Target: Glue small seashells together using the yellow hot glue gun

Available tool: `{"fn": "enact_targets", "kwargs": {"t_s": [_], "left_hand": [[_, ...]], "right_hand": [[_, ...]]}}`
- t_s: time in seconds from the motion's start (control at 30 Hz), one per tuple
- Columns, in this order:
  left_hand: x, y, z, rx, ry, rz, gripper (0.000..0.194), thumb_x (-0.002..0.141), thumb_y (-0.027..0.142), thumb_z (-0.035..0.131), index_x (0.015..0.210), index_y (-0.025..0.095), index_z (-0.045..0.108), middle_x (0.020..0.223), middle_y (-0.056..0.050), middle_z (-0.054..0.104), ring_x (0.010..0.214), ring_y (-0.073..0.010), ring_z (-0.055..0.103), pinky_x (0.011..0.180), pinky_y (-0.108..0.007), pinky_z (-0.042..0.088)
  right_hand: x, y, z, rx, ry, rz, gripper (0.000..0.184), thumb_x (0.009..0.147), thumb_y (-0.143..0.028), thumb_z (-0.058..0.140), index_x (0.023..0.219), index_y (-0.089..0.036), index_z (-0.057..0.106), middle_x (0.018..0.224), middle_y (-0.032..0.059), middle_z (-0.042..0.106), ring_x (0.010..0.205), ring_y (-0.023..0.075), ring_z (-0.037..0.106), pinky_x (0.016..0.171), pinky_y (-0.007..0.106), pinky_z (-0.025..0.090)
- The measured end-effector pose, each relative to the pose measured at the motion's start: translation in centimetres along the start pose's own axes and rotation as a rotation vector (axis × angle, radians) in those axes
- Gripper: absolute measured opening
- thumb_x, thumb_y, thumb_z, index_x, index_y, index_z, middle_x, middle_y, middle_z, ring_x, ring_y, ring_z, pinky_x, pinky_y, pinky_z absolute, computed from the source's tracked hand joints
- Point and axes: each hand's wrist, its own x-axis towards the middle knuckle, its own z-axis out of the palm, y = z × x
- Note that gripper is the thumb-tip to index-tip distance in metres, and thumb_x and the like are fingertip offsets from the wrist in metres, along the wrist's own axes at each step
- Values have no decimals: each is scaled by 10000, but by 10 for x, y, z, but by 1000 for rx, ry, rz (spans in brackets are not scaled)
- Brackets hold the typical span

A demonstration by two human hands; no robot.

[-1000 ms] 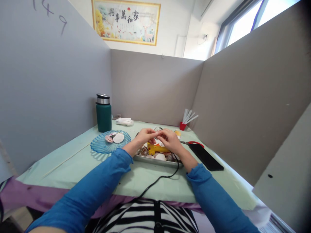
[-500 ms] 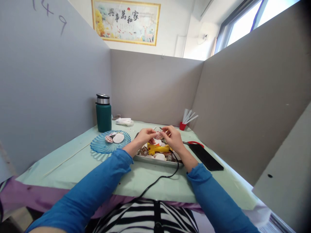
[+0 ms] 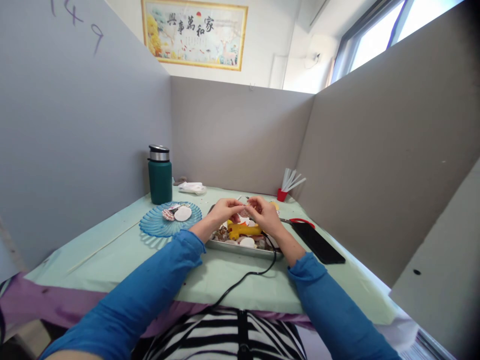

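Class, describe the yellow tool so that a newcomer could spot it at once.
On the pale green table, find the metal tray in the middle. Among its shells lies the yellow tool. Unlike them, it is bright yellow, with a black cord running out over the tray's near rim.

bright daylight | window (image 3: 375, 45) upper right, blown out | dark right corner

Sleeves (image 3: 150, 285) blue; insulated bottle (image 3: 160, 181) teal; glue gun (image 3: 243, 230) yellow; tablecloth (image 3: 123, 260) pale green; shirt (image 3: 210, 337) striped black and white.
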Motion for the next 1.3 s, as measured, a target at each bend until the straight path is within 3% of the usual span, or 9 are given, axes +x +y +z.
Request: {"fn": "enact_targets", "kwargs": {"t_s": [0.2,0.63,1.0,1.3], "left_hand": [[2,-3,-2,63,5,-10,281,719,362,675,832,105,659,517,-12,602,465,-105,563,498,-210,443],[0,-2,-1,113,41,-10,212,694,320,687,751,121,645,504,-7,602,452,-100,559,479,-196,422],[-2,4,1,25,21,-30,253,735,324,656,865,108,667,570,-17,628,463,-97,567,491,-208,449],[-2,2,1,-4,9,-11,315,699,398,691,815,111,636,554,-11,609,463,-95,566,494,-203,441]], "right_hand": [[1,-2,-1,-16,-45,-60,152,846,-304,545,890,-202,649,783,25,651,667,139,563,621,239,427],[0,-4,-2,9,-56,-42,163,825,-310,556,797,-188,661,716,18,652,616,137,549,566,238,408],[0,-1,-1,14,-55,-11,164,844,-301,529,868,-188,646,721,22,651,619,140,555,572,239,420],[0,1,0,41,-32,12,190,838,-333,549,922,-185,634,749,30,662,634,147,578,590,247,442]]}}
